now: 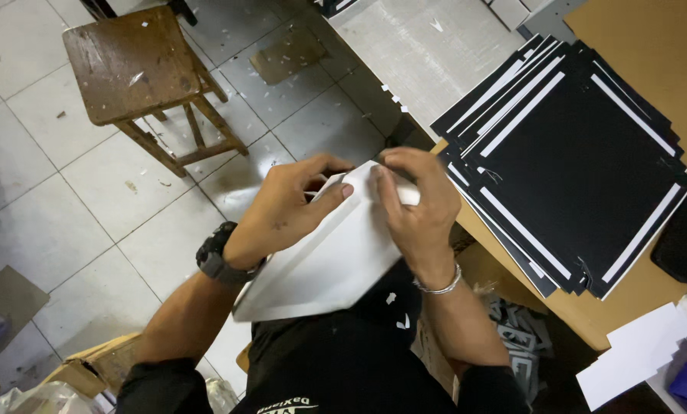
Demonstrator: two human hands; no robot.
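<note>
A white folded card sheet (332, 264) is held in front of my chest, tilted, its far corner pinched between both hands. My left hand (289, 207), with a dark watch on the wrist, grips the upper left edge. My right hand (416, 203), wearing a silver bracelet, presses the upper right corner with thumb and fingers curled over it. To the right, a fanned stack of black sheets with white strips (566, 153) lies on a brown table (658, 46).
A worn wooden stool (140, 65) stands on the tiled floor at upper left. A grey board (428, 46) lies beyond the table. White paper pieces (639, 353) and a dark phone-like slab (685, 238) lie at right. Cardboard scraps (102, 360) are at lower left.
</note>
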